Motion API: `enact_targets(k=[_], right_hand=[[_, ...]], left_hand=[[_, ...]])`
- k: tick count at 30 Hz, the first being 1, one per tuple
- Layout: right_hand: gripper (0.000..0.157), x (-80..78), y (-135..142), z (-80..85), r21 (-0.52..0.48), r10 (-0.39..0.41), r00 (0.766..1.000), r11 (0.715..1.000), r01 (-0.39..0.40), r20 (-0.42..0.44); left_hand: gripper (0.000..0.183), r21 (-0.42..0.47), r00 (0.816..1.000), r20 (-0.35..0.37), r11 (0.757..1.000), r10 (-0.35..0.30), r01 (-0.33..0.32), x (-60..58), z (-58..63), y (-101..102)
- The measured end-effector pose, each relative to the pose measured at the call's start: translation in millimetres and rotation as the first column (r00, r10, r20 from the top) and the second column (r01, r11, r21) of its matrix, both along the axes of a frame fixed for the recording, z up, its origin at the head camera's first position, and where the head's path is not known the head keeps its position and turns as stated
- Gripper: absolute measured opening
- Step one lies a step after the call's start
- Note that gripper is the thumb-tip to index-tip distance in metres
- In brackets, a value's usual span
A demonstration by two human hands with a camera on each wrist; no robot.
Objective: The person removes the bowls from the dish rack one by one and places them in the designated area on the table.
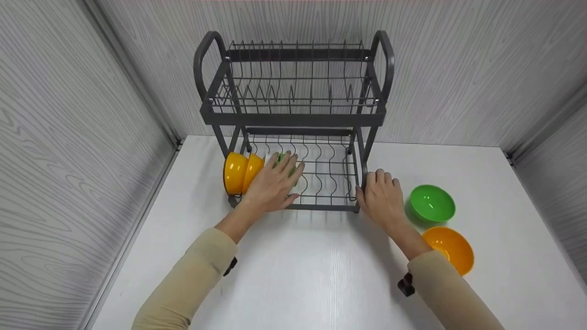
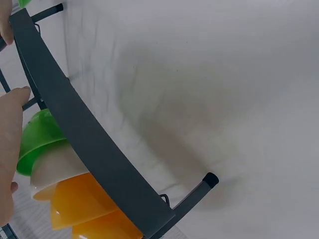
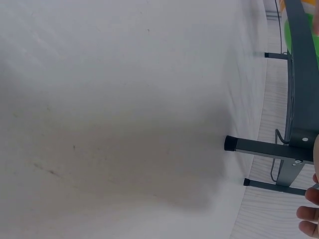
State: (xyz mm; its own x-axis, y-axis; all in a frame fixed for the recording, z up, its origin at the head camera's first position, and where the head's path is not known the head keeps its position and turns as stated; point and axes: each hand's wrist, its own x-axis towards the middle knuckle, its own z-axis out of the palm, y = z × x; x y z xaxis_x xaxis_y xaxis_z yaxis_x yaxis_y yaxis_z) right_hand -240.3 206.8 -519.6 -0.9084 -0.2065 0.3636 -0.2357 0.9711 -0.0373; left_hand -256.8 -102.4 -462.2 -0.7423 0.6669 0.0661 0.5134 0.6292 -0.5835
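Note:
My left hand (image 1: 274, 183) is spread over a green bowl (image 2: 42, 132) standing on edge in the lower tier of a dark two-tier dish rack (image 1: 293, 120). Its fingers look extended, and the hand hides most of that bowl in the head view. Beside the green bowl, the left wrist view shows a white bowl (image 2: 59, 167), then two yellow-orange bowls (image 1: 235, 174) at the rack's left end, all tilted in a row. My right hand (image 1: 383, 197) grips the rack's right front post, thumb on the inner side and fingers curled on the outer.
On the white table (image 1: 293, 275), right of the rack, a green bowl (image 1: 432, 204) sits upright. An orange bowl (image 1: 451, 250) lies just nearer, partly behind my right forearm. The upper tier holds wire dividers. Grey wood-grain panels (image 1: 458, 68) enclose the back and sides.

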Motion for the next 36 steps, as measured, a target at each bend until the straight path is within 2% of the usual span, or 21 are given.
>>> enact_targets(k=[8,12,18,23,27,36], right_hand=[[0.044,-0.4,-1,-1.1,-0.001,0.001,1.0,1.0,-0.001,0.013],[0.045,0.0,-1,-0.6,0.002,0.001,1.0,1.0,-0.001,0.026],[0.045,0.2,-1,-0.1,0.013,-0.007,1.0,1.0,0.007,0.028],[0.042,0.1,0,-0.4,0.005,-0.004,1.0,1.0,0.004,0.007],[0.04,-0.3,-1,-0.9,-0.005,0.003,1.0,1.0,-0.003,-0.008],[0.042,-0.5,-1,-0.6,0.013,-0.002,1.0,1.0,0.002,0.007]], left_hand=[[0.086,-0.022,0.996,0.075,0.998,0.058,-0.056,-8.9,-4.0,-3],[0.091,-0.045,0.993,0.089,0.996,0.077,-0.074,-11.4,-4.5,-2],[0.096,-0.051,0.994,0.078,0.996,0.079,-0.076,-14.4,-2.2,2],[0.093,-0.05,0.995,0.055,0.995,0.088,-0.085,-15.8,-2.7,4],[0.088,-0.026,0.996,0.045,0.997,0.077,-0.076,-15.7,-3.0,3],[0.091,-0.016,0.998,0.04,0.999,0.052,-0.052,-14.6,0.7,4]])
